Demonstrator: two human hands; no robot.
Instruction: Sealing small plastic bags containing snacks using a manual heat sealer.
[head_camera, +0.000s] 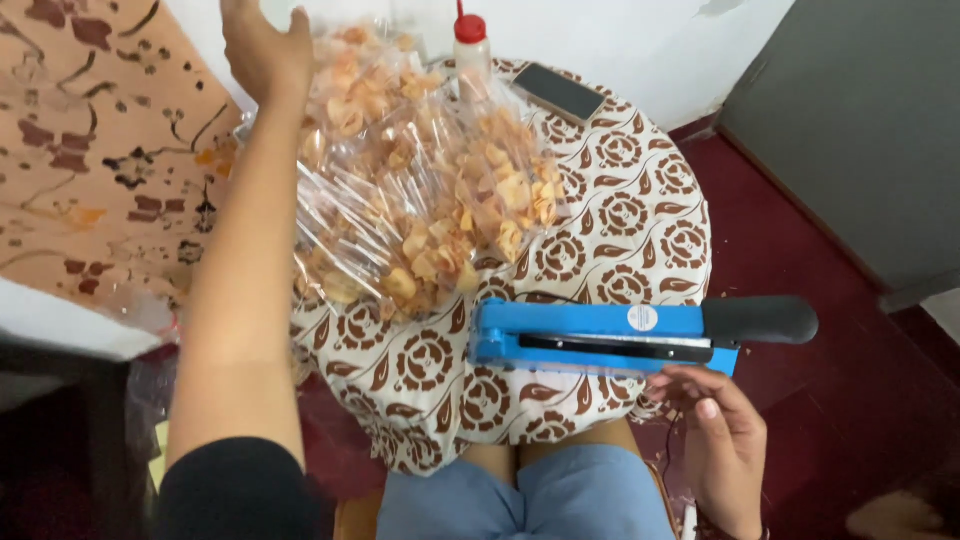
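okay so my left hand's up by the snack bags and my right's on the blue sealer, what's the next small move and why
Probably lower the left hand onto the top packet of the pile of snack bags and grip it. That hand is open and holds nothing, while the right hand steadies the blue sealer, whose arm is down with no bag in it.

light: soft, even daylight | shadows: faint | focus: sharp (lower corners dim)

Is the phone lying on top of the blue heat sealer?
No: the phone lies at the far edge of the round table, well apart from the blue heat sealer at the near edge.
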